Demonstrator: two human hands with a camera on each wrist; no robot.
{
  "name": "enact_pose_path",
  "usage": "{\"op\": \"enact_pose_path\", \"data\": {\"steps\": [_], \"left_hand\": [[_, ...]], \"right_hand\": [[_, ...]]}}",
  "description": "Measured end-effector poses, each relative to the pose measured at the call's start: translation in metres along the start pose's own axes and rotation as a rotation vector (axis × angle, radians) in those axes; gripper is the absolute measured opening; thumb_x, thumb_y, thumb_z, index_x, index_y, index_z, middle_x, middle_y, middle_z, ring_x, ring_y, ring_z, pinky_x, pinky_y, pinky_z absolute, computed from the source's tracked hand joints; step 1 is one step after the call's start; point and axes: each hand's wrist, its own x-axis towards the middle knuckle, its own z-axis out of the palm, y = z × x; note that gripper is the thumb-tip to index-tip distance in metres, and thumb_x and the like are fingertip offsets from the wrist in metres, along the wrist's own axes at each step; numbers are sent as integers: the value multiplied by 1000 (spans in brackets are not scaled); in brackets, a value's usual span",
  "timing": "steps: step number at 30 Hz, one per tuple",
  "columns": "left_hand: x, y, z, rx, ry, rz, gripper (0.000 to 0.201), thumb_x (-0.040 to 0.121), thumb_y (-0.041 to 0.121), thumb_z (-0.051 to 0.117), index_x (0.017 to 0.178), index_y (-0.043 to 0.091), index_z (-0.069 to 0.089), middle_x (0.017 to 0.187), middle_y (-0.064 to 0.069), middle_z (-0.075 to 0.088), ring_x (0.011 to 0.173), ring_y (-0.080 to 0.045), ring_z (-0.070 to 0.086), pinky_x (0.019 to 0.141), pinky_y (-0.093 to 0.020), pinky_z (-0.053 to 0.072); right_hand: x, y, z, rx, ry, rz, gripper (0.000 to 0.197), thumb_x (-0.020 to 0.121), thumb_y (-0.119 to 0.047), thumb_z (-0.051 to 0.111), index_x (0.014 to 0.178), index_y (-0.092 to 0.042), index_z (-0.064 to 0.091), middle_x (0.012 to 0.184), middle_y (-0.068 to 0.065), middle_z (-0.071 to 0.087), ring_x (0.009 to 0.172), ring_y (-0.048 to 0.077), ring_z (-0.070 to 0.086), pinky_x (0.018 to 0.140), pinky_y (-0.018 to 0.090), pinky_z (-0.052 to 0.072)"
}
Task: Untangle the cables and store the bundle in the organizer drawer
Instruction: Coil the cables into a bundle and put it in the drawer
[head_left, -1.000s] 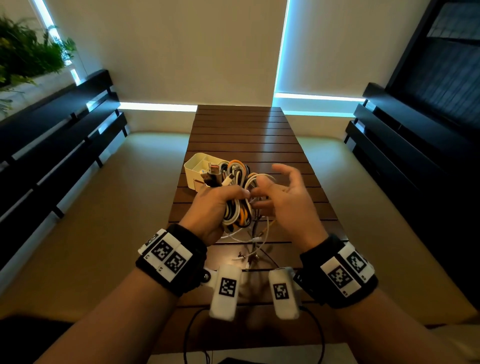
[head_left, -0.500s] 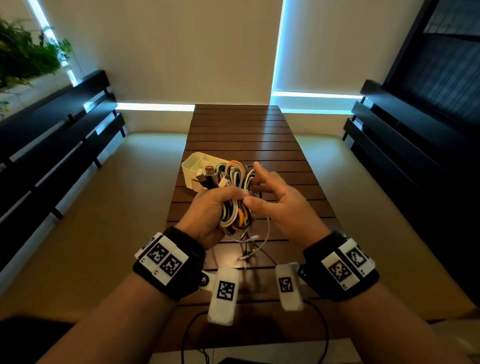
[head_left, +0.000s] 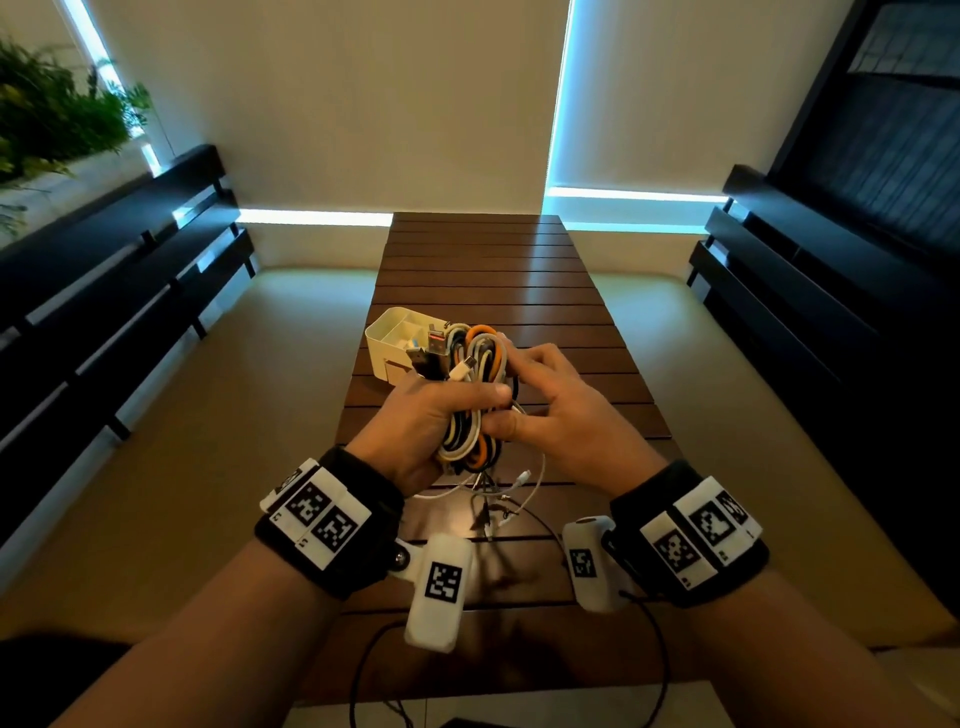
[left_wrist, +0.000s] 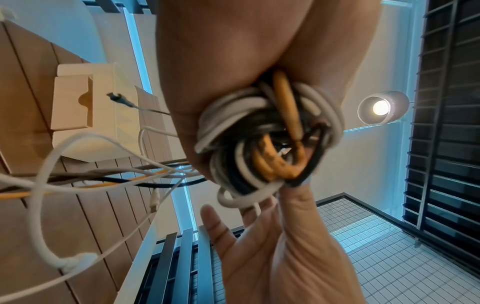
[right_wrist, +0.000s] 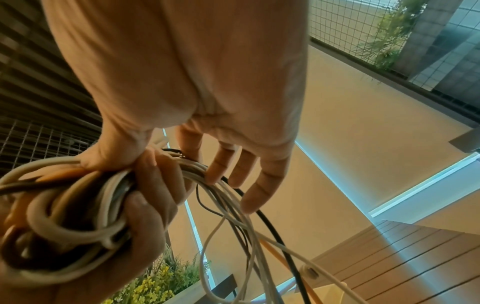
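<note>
A coiled cable bundle (head_left: 475, 358) of white, black and orange cords is held above the wooden table (head_left: 493, 280). My left hand (head_left: 441, 415) grips its middle, fingers wrapped round the coils (right_wrist: 64, 216). My right hand (head_left: 561, 415) meets it from the right, thumb and forefinger pinching the bundle (left_wrist: 259, 144) while the other fingers (right_wrist: 249, 193) stretch out over loose strands. Loose cable ends (head_left: 498, 493) dangle below toward the table. The white organizer (head_left: 387, 338) stands on the table just behind and left of the bundle, its front drawer (left_wrist: 72, 102) seen from below.
Dark slatted benches (head_left: 130, 291) line both sides of the narrow table, with beige floor between. A green plant (head_left: 47, 114) sits at the far left. Thin black wires (head_left: 363, 670) trail off the near table edge.
My right hand, open and apart a second ago, has moved left and taken hold of the bundle. The left hand has kept its grip and lifted the bundle slightly toward the organizer.
</note>
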Motion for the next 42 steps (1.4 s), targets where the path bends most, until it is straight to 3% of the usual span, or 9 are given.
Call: {"op": "enact_pose_path", "data": {"steps": [4, 9, 13, 16, 22, 25, 30, 35, 42], "left_hand": [[-1, 3, 4, 28, 34, 7, 40, 76, 3, 73, 113, -4, 62, 105, -30, 62, 93, -44, 60, 90, -74, 43], [-2, 11, 0, 0, -80, -40, 36, 79, -2, 67, 114, -5, 60, 85, -20, 63, 61, -20, 67, 55, -30, 56], [-2, 17, 6, 7, -225, -35, 28, 76, -2, 67, 104, 1, 64, 81, -18, 63, 59, -22, 66, 57, -31, 57], [-1, 23, 6, 4, -258, -12, 34, 77, -3, 66, 110, 0, 62, 82, -15, 67, 60, -20, 67, 56, -31, 58], [0, 29, 1, -13, -211, 61, 31, 76, -1, 65, 107, -6, 61, 76, -16, 68, 57, -18, 67, 53, -27, 56], [2, 28, -3, -23, -171, 89, 31, 78, 1, 65, 105, -12, 60, 69, -14, 68, 55, -18, 67, 52, -26, 56], [6, 25, -11, -86, -131, 132, 10, 69, 13, 74, 77, 15, 69, 72, -9, 62, 61, -18, 63, 58, -29, 55], [11, 41, -19, -201, -154, 175, 12, 68, 13, 70, 74, 16, 60, 71, -3, 58, 62, -13, 60, 62, -28, 52], [16, 31, -24, -131, -95, 129, 18, 70, 7, 71, 83, 14, 61, 73, -6, 61, 61, -15, 62, 56, -27, 54]], "right_hand": [[1, -1, -18, -26, -4, 6, 86, 66, -61, 77, 144, -46, 43, 116, -23, 35, 117, 2, 42, 95, 18, 42], [4, -8, -55, 115, 53, -88, 83, 65, -26, 76, 132, -62, 42, 134, -17, 34, 130, -2, 40, 112, 32, 38], [11, -18, -46, 127, -101, -114, 91, 69, -14, 78, 144, -46, 37, 147, -13, 38, 134, 4, 45, 108, 31, 43], [14, -18, -39, 295, -119, -69, 76, 77, 7, 75, 139, -29, 49, 127, -3, 64, 114, 10, 64, 89, 26, 53], [16, -15, -20, 239, 34, -75, 22, 94, -14, 64, 85, -32, 71, 77, -6, 73, 72, 12, 68, 67, 28, 54], [13, -13, -13, 357, 63, -53, 7, 92, -24, 67, 90, -29, 72, 77, -2, 71, 68, 20, 65, 63, 35, 56], [14, -5, -13, 182, 126, -27, 6, 91, -20, 70, 89, -23, 65, 65, -11, 65, 57, 8, 61, 58, 17, 48], [22, 17, -17, -247, 148, 126, 22, 92, -34, 67, 76, -35, 51, 72, -9, 60, 70, 8, 57, 70, 25, 44], [31, 37, -15, -481, 70, 349, 40, 78, -61, 71, 98, -32, 51, 104, -8, 43, 110, 18, 45, 94, 42, 42]]}}
